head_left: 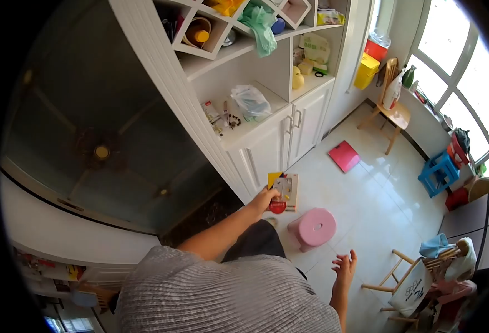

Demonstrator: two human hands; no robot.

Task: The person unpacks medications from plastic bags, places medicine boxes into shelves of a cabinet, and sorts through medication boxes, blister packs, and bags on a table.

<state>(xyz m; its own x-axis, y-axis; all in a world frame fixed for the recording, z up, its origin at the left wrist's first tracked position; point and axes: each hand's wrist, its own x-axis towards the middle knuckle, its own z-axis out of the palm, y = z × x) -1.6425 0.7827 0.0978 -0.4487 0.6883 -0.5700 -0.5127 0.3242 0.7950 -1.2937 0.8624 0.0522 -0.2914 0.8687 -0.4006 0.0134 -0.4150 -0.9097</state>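
My left hand point(266, 201) is closed around a small flat package point(278, 186), held out low in front of me. The package looks partly see-through, with a yellow and dark top corner and a round red part at its lower end; its exact kind is unclear. Just behind it shows a light-brown, box-like item point(293, 194), partly covered by the package. Over the floor on the right hangs my right hand point(344, 269), fingers apart and holding nothing. The pink stool point(316, 226) stands between my two hands, touched by neither.
Ahead is a white cabinet point(264, 152) with a plastic bag point(250, 101) on its shelf. A pink scale-like square point(344, 156) lies on the floor. Chairs stand at back right point(395, 114) and lower right point(411, 288). A blue stool point(440, 173) is by the window.
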